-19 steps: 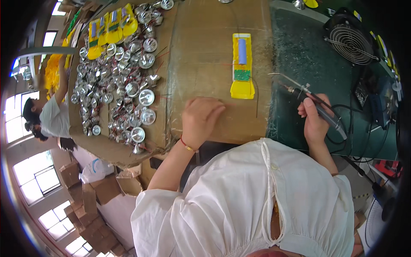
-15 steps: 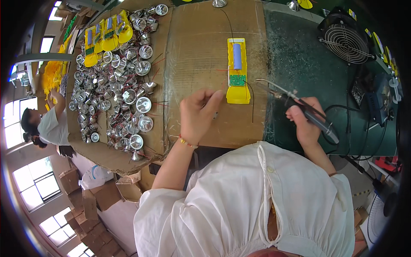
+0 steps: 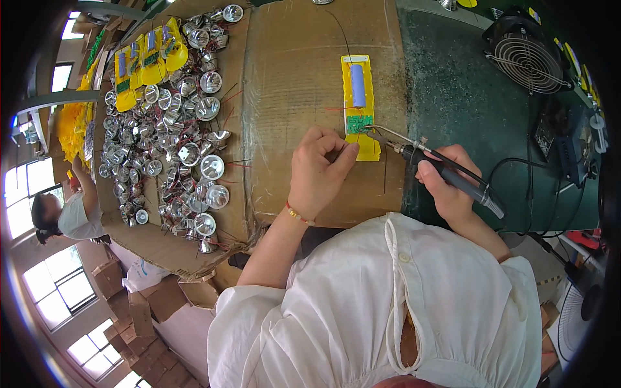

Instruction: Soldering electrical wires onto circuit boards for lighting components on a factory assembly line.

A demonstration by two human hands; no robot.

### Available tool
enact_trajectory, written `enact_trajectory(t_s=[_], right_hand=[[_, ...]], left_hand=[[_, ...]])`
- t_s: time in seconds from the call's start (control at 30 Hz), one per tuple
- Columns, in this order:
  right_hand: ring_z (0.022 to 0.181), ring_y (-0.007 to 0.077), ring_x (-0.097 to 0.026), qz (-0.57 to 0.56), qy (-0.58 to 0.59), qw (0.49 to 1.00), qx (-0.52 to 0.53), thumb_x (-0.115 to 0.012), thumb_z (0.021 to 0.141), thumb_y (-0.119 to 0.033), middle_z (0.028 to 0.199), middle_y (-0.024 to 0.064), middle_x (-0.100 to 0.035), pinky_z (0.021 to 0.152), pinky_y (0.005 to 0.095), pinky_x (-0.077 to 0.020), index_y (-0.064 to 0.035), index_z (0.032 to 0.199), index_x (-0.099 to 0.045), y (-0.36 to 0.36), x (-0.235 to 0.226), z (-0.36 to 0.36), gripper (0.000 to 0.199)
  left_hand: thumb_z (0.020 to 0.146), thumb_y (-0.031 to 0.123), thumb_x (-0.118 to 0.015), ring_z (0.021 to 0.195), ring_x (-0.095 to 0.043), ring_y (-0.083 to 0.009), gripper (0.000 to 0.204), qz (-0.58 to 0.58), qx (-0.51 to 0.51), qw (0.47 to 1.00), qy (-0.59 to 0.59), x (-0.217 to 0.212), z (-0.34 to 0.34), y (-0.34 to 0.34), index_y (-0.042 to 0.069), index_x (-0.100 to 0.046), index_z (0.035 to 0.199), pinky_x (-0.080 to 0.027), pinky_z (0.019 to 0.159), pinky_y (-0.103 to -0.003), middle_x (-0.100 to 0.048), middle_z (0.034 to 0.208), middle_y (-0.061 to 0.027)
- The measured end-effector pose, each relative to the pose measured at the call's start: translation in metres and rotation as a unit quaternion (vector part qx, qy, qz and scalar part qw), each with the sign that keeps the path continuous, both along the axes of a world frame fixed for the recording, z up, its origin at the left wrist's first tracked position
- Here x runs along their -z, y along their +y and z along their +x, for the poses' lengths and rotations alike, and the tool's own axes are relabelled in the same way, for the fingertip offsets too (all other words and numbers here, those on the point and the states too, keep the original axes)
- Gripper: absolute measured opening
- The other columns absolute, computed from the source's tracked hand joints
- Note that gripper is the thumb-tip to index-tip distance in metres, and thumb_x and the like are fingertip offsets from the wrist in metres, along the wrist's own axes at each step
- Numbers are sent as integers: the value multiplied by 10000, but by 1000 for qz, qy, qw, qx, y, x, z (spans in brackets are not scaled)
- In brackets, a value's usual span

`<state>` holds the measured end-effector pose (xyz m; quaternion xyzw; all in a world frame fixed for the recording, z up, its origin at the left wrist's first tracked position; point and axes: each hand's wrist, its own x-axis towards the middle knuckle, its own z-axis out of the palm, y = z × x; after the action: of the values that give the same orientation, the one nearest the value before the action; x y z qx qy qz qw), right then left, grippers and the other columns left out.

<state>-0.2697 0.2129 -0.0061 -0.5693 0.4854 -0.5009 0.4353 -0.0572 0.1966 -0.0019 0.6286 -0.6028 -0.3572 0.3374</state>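
Desk (image 3: 446,71): dark green at the right, with a flat cardboard sheet (image 3: 294,71) covering its middle.
Yellow casing (image 3: 370,151): on the cardboard, in front of the person, carrying a purple cylindrical battery (image 3: 358,86) above a small green circuit board (image 3: 359,123).
Left hand (image 3: 318,169): beside the casing's lower left edge, thumb and forefinger drawn nearly together; whether these fingers pinch a thin wire is too small to tell.
Right hand (image 3: 451,187): fingers closed around the dark handle of a soldering iron (image 3: 446,173), its metal end reaching the board's lower edge.
Silver reflectors (image 3: 212,167): heaped at the left, red and dark leads trailing; yellow casings with batteries lie at the heap's far end.
Metal-grilled fan (image 3: 527,61): far right on the desk.
Burn risk: the left fingertips sit near the iron's tip, so a slip of either hand could bring skin onto hot metal.
Board risk: nothing visibly clamps the casing; a nudge could shift it and put the tip on the wrong spot, or against the battery.
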Motion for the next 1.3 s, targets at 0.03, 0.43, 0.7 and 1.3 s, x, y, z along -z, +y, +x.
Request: enact_trajectory(t_s=[0.03,0.43,0.7,1.3], right_hand=[[569,72,-562,0,0,1000,1,-658,767,-72,647,56,-603,520,199,-444,11,809,-548,1,0,0,144],[585,109,-560,38,-40,998,5,-588,822,-77,685,86,-582,533,217,-463,18,879,-510,3,-5,-5,136],[576,107,-553,44,-51,998,-2,-600,816,-85,675,87,-579,517,214,-449,20,879,-508,4,-5,-7,153],[589,110,-555,47,-30,998,-16,-612,793,-70,693,96,-579,537,234,-469,17,854,-497,2,0,-7,156]], left_hand=[[739,118,-657,548,-496,-139,149,8,-1,1000,6,0,0,0,-12,-609,686,-403,519,-259,-533,763,-72],[739,127,-656,547,-501,-135,145,5,5,1000,-4,0,3,-4,-6,-618,694,-408,522,-256,-535,735,-69],[725,127,-685,576,-541,-125,158,18,-10,999,40,0,5,0,-8,-611,763,-432,535,-244,-547,737,-65],[744,73,-678,664,-536,-113,117,20,-51,990,126,0,6,8,-24,-623,709,-430,555,-235,-563,807,-63]])
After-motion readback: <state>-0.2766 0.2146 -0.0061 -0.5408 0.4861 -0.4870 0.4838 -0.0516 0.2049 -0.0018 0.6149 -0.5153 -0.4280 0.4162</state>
